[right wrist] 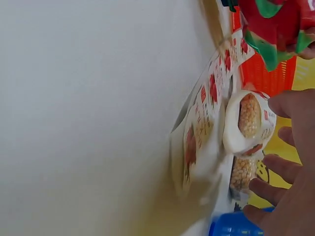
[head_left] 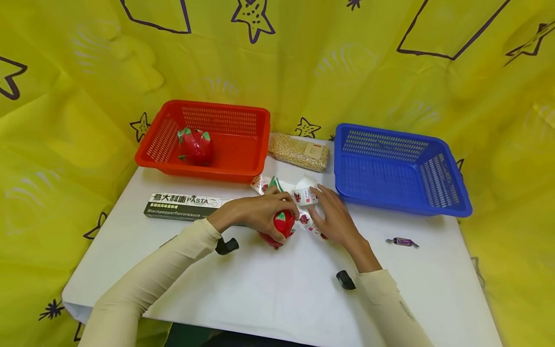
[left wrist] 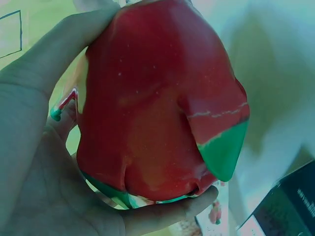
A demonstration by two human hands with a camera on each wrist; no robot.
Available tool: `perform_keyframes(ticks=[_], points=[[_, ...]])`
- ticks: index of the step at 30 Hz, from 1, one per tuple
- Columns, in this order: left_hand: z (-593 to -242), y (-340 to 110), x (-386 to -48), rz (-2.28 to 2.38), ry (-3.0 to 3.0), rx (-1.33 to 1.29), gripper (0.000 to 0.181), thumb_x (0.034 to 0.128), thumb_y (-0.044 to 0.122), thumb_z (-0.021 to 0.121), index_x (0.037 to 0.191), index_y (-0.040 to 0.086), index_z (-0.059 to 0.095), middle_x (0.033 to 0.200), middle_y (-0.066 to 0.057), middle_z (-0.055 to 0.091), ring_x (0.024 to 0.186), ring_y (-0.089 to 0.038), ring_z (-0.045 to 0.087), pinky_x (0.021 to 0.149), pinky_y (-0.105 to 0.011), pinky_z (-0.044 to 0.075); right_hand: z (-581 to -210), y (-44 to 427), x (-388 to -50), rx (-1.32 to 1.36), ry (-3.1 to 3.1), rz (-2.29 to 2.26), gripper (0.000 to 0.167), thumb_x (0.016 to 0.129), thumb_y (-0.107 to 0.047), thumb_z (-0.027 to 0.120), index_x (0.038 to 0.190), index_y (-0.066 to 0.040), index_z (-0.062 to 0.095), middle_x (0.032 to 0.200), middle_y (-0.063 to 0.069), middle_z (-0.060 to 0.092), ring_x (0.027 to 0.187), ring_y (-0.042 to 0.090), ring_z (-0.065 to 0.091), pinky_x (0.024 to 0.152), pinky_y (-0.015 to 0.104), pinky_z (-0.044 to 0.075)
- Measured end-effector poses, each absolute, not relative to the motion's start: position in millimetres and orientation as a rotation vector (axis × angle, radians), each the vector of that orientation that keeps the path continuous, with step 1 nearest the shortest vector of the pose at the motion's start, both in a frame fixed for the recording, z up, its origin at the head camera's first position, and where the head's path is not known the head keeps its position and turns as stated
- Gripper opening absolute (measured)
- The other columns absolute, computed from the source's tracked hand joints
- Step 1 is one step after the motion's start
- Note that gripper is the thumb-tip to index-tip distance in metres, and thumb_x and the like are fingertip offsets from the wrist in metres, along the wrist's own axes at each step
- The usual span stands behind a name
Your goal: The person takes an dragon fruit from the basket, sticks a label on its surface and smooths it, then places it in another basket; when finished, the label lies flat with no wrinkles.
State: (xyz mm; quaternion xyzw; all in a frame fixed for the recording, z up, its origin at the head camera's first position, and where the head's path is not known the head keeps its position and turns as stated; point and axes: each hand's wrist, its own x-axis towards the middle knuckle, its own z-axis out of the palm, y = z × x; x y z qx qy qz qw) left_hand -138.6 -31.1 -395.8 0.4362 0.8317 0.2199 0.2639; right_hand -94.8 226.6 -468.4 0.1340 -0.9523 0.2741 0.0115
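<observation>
My left hand (head_left: pixel 270 214) (left wrist: pixel 59 187) grips a red dragon fruit model with green tips (head_left: pixel 284 224) (left wrist: pixel 157 98) (right wrist: pixel 275 24), thumb and fingers curled round its sides. A white roll of labels (head_left: pixel 305 196) (right wrist: pixel 246 123) stands just right of it, with a printed strip (head_left: pixel 304 219) (right wrist: pixel 211 93) trailing over the table. My right hand (head_left: pixel 336 217) (right wrist: pixel 295 172) is at the right side of the roll, fingers spread and slightly bent, the fingertips at or very near its edge; contact is unclear.
Behind on the left, a red basket (head_left: pixel 208 172) holds another dragon fruit model (head_left: pixel 197 147). A blue basket (head_left: pixel 401 205) stands back right. Between them lies a bag of grains (head_left: pixel 297 152). A pasta box (head_left: pixel 182 207) lies left, a purple-wrapped candy (head_left: pixel 403 242) right.
</observation>
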Motion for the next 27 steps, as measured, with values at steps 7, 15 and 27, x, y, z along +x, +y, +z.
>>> perform_keyframes(ticks=[7, 15, 27], points=[[-405, -26, -141, 0.584, 2.222, 1.176, 0.056, 0.0843, 0.036, 0.09, 0.134, 0.024, 0.067, 0.145, 0.0, 0.052, 0.133, -0.024, 0.036, 0.093, -0.034, 0.058, -473, 242, -74, 0.392, -2.948, 0.846, 0.042, 0.101, -0.018, 0.07, 0.14, -0.006, 0.065, 0.146, 0.017, 0.059, 0.141, 0.04, 0.047, 0.119, 0.06, 0.033], [-412, -24, -147, 0.577, 2.201, 1.157, 0.059, 0.0856, 0.035, 0.087, 0.14, 0.03, 0.066, 0.149, 0.004, 0.051, 0.137, -0.02, 0.036, 0.095, -0.033, 0.057, -484, 247, -64, 0.47, -3.011, 0.735, 0.04, 0.094, -0.019, 0.078, 0.133, -0.011, 0.072, 0.131, 0.013, 0.066, 0.122, 0.035, 0.053, 0.102, 0.058, 0.046], [-432, -28, -142, 0.76, 2.348, 1.195, 0.081, 0.0838, 0.046, 0.089, 0.152, 0.02, 0.053, 0.167, -0.007, 0.033, 0.151, -0.027, 0.025, 0.108, -0.048, 0.054, -492, 249, -65, 0.514, -3.004, 0.622, 0.031, 0.094, -0.026, 0.082, 0.123, -0.016, 0.078, 0.131, 0.01, 0.065, 0.122, 0.033, 0.053, 0.104, 0.057, 0.046]])
